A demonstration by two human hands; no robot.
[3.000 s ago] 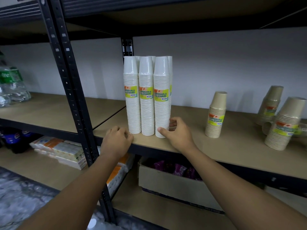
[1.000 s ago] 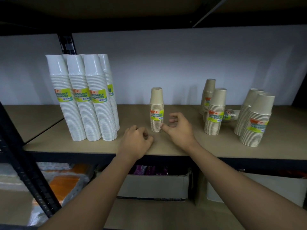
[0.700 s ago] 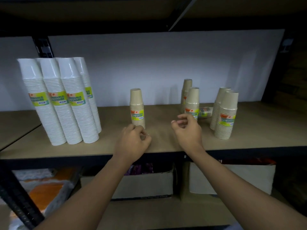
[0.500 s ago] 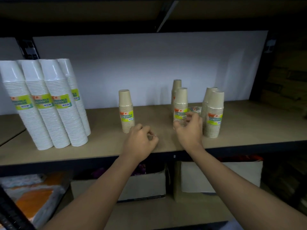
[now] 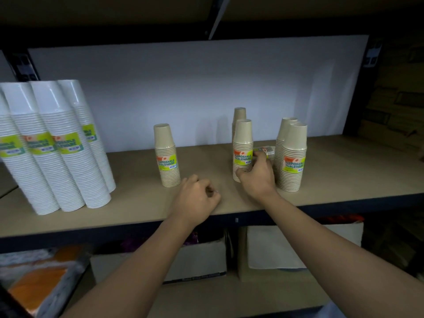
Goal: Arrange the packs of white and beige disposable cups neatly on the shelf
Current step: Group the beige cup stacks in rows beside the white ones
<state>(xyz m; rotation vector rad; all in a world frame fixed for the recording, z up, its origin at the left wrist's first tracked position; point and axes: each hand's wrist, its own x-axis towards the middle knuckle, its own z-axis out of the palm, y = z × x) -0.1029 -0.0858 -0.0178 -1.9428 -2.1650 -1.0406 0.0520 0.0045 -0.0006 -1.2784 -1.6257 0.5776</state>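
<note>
My right hand [image 5: 255, 177] is wrapped around the lower part of a beige cup pack [image 5: 242, 149] that stands upright on the shelf [image 5: 137, 210], thumb on the near side and the fingers going behind it. My left hand [image 5: 197, 198] is curled into a loose fist, holds nothing, and rests on the board near the front edge. To do this step well, I think I should hold the pack low, where I hold it now, because the stack is tall and narrow and it will tip if I push it near the top. I would slide it over the board and not lift it, toward the single beige pack [image 5: 167, 156] that stands alone on the left. I must be careful with the neighbours: another beige pack [image 5: 239, 114] stands just behind mine, two more [image 5: 293, 154] are close on the right, and one pack lying on its side [image 5: 267, 151] is behind my fingers; I cannot tell if my fingers touch it. The white cup packs [image 5: 57, 148] stand already together at the left end, a little tilted in this wide view. My free hand could steady the top if the stack begins to lean.
</note>
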